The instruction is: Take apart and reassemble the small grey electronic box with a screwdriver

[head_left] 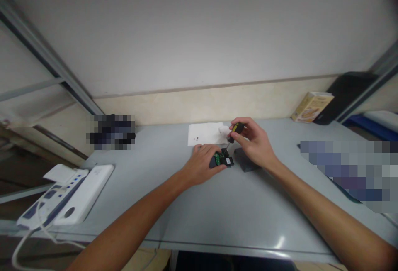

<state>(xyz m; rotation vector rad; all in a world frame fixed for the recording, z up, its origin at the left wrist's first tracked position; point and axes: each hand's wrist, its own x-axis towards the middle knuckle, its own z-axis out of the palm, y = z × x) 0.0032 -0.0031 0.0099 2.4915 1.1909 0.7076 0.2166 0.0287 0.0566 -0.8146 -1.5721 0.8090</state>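
Near the middle of the grey table, my left hand (203, 162) is closed around a small black device (228, 161) whose green circuit board (217, 158) lies exposed. My right hand (253, 142) grips a black-and-yellow screwdriver (238, 130), tilted with its shaft pointing down into the device. Whether the tip sits on a screw is too small to make out. Beneath my right hand lies a flat dark grey piece (245, 161), partly hidden by the wrist. Behind both hands is a white sheet of paper (203, 132) with several tiny dark bits (196, 138), possibly screws, on it.
On the table's left edge lie a white power strip (52, 198) with cables and a white power bank (88, 194). A yellow box (312, 107) leans by a black panel (346, 94) at the back right. Blurred-out items (112, 132) occupy both sides. A wall closes the back.
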